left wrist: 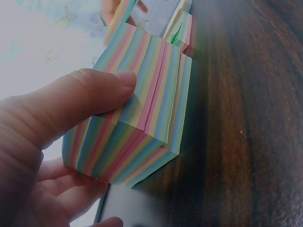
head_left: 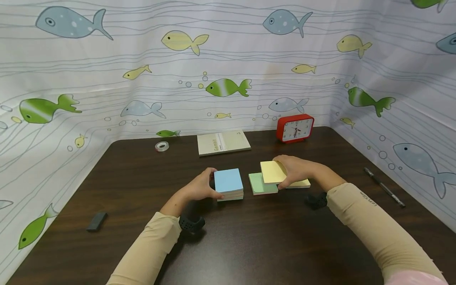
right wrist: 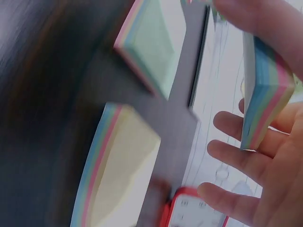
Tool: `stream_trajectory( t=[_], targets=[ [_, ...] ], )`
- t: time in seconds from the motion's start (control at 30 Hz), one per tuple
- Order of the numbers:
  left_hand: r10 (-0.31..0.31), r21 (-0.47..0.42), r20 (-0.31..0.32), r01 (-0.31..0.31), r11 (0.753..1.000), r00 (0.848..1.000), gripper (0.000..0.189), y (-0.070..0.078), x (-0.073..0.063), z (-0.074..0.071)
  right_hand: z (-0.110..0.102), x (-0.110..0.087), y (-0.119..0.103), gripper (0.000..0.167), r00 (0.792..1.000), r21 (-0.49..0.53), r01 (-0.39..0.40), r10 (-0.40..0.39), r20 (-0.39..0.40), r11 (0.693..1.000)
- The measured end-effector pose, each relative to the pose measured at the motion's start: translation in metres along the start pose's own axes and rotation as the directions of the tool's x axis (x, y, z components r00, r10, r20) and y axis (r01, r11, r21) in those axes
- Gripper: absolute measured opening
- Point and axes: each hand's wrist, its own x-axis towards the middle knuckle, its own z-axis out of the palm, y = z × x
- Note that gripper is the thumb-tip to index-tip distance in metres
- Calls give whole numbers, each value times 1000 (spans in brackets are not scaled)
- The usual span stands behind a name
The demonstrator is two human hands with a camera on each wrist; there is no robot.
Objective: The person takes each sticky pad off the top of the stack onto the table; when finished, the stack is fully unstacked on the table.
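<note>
My left hand (head_left: 200, 186) grips the side of a stack of sticky note pads (head_left: 228, 181) with a blue top. In the left wrist view the thumb lies along the striped pink, yellow, green and blue edges of the stack (left wrist: 147, 94). My right hand (head_left: 295, 169) holds a yellow sticky note pad (head_left: 272, 171) between thumb and fingers, raised off the table. Below it lie a green-topped pad (head_left: 263, 187) and a second yellow pad (head_left: 301, 184), partly hidden by the hand. Both lower pads show in the right wrist view, apart from the held one.
A red alarm clock (head_left: 295, 128) stands at the back right, and a book (head_left: 223, 143) lies at the back middle. A tape roll (head_left: 162, 147) is at the back left. A dark small block (head_left: 97, 222) lies far left, a pen (head_left: 384, 187) far right.
</note>
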Motion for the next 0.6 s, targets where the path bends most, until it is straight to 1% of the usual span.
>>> stream_trajectory(
  t=[0.13,0.27,0.5,0.6],
  targets=[
    [-3,5,2,3,1000,1000,95,0,0,0,-2,-10,18,82,999,-25,-51,51,-11,998],
    [0,20,-4,0,1000,1000,95,-3,1,-1,-3,-17,37,84,997,-68,-77,75,-20,995],
    [10,21,-12,-10,1000,1000,95,-3,1,-1,-6,-30,71,89,987,-101,-161,161,-10,982],
    [5,20,-10,-5,1000,1000,94,-2,0,0,-6,-37,85,90,984,-111,-176,177,-8,978]
  ],
)
